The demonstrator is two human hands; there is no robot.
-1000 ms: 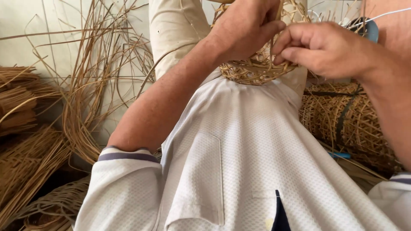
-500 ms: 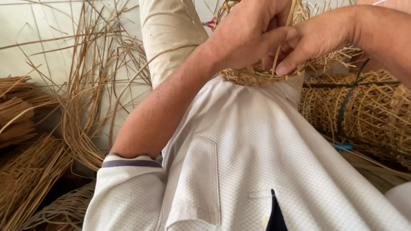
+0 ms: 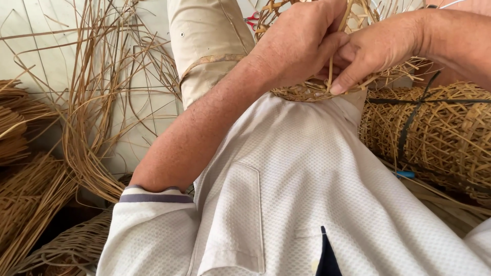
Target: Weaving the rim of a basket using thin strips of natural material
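We note the left hand [image 3: 299, 43] clamping the woven basket [image 3: 312, 91]; right hand [image 3: 378, 48], just beside, pinches an upright cane strand [image 3: 331, 71].

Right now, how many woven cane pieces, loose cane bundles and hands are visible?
Small open-weave cane basket being woven, gripped by both hands: 1
Bundled stack of finished open-weave cane baskets, black strap: 1
Loose tan cane strand bundles: 2
Hands, left hand and right hand: 2
Total: 6
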